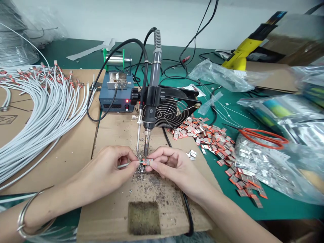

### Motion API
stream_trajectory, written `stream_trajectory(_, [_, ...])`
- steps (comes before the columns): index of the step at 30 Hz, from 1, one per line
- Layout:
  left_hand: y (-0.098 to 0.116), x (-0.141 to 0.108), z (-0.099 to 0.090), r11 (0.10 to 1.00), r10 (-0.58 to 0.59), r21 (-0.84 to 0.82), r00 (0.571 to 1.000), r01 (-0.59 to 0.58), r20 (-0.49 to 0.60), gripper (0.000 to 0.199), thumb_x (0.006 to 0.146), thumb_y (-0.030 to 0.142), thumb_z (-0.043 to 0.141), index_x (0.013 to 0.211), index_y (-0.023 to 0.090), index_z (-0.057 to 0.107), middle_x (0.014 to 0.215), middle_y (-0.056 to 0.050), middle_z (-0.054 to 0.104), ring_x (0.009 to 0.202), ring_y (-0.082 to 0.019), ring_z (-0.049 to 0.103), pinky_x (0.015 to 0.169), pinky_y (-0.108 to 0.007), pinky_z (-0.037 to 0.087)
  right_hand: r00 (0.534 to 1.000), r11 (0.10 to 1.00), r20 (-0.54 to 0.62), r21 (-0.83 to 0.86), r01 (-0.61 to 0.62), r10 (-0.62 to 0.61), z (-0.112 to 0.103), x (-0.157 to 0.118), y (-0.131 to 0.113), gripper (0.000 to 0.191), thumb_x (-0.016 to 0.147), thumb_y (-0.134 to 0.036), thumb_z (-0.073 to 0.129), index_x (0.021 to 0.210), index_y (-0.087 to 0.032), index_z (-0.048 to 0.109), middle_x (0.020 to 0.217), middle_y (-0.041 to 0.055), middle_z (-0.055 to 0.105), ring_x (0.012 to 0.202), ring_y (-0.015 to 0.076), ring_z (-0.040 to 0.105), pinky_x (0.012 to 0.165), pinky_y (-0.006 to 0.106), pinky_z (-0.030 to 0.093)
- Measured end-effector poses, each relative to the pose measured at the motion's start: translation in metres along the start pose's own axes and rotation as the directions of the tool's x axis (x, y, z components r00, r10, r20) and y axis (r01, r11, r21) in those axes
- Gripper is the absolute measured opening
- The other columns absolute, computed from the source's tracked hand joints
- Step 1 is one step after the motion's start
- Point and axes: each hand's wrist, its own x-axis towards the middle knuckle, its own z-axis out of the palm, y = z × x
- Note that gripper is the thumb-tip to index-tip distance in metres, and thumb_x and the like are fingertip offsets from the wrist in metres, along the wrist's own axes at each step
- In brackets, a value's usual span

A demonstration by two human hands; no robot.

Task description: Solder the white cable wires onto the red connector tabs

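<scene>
My left hand (118, 165) pinches a white cable (123, 165) close to its end. Between the thumb and fingers of my right hand (172, 165) is a small USB connector (147, 161) with a red-orange board at its back. The cable's end meets the board side of the connector, right under the tip of a soldering iron (146, 143) clamped upright in a stand. A thin metal solder feed tube (139, 135) runs down beside the iron. Whether the tip touches the joint is hard to tell.
A blue solder feeder (116, 98) with a solder spool (115, 59) stands behind. A fan (174, 111) sits right of the iron. Piled USB connectors (215, 141) and a bag of metal parts (263, 162) lie right; bundled white cables (55, 111) lie left. Cardboard (108, 216) bears dark solder debris.
</scene>
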Motion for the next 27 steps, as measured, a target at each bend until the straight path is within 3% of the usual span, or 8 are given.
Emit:
stream_trajectory(6, [0.0065, -0.0020, -0.0015, 0.999, 0.003, -0.037, 1.000, -0.003, -0.005, 0.022, 0.083, 0.030, 0.049, 0.078, 0.016, 0.065, 0.072, -0.002, 0.064, 0.066, -0.014, 0.055, 0.061, -0.021, 0.043, 1.000, 0.999, 0.022, 0.043, -0.004, 0.003, -0.0023, -0.0009, 0.0024, 0.023, 0.068, -0.027, 0.074, 0.078, -0.011, 0.060, 0.069, 0.0035, 0.067, 0.061, 0.0048, 0.063, 0.055, 0.010, 0.046])
stream_trajectory(15, [0.0060, -0.0012, -0.0024, 0.999, -0.039, -0.024, 0.999, 0.039, 0.015, 0.022, 0.083, 0.033, 0.049, 0.078, 0.018, 0.064, 0.072, -0.001, 0.063, 0.066, -0.014, 0.053, 0.061, -0.023, 0.042, 0.999, 0.999, 0.033, 0.041, 0.014, -0.015, -0.0023, -0.0004, 0.0009, 0.020, 0.069, -0.025, 0.073, 0.078, -0.011, 0.060, 0.068, 0.0036, 0.068, 0.055, 0.0018, 0.060, 0.049, 0.007, 0.042])
stream_trajectory(27, [0.0080, 0.0013, -0.0028, 0.995, -0.060, -0.076, 0.998, 0.062, 0.027, 0.021, 0.082, 0.033, 0.052, 0.076, 0.017, 0.064, 0.067, 0.000, 0.059, 0.062, -0.012, 0.049, 0.058, -0.022, 0.037, 0.999, 0.998, 0.041, 0.061, 0.028, -0.031, -0.0022, -0.0015, 0.0022, 0.021, 0.068, -0.028, 0.074, 0.077, -0.012, 0.062, 0.068, 0.0035, 0.067, 0.060, 0.0062, 0.063, 0.054, 0.012, 0.048])
